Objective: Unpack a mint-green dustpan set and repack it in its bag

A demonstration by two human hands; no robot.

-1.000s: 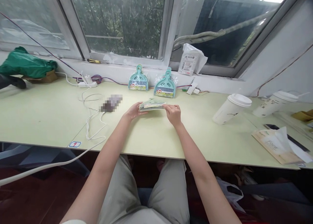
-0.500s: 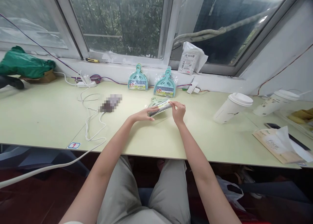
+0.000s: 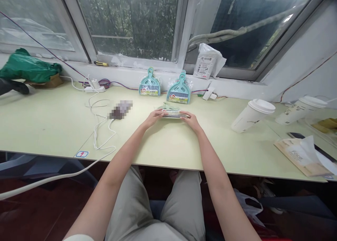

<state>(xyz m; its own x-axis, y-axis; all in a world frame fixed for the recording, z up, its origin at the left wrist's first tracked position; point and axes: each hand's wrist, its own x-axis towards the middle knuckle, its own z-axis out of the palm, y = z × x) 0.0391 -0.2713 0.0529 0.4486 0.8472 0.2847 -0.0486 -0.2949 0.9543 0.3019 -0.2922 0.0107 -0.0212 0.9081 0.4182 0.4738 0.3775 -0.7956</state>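
Between my hands is a small green dustpan-and-brush set [image 3: 171,113] in clear wrapping, tipped so its front edge faces me and its handle points to the window. My left hand [image 3: 154,117] grips the left end with bent fingers. At the right end, my right hand [image 3: 192,121] holds the edge between fingers and thumb. Whether the set touches the table is hard to tell. Behind it, a wrapped teal dustpan set [image 3: 149,86] leans upright on the wall, and a stack of similar dustpan sets [image 3: 179,92] leans to its right.
Right of my hands stands a white lidded paper cup [image 3: 250,116], with a second cup [image 3: 300,111] beyond. A tissue pack [image 3: 300,156] lies near the front right edge. White cables [image 3: 97,135] trail from a power strip [image 3: 94,89] on the left, near a blurred-out object [image 3: 120,110].
The dustpan set has gone from slanted to level across. My right hand has lowered slightly at its end, and my left hand has shifted up from beneath to its left end.
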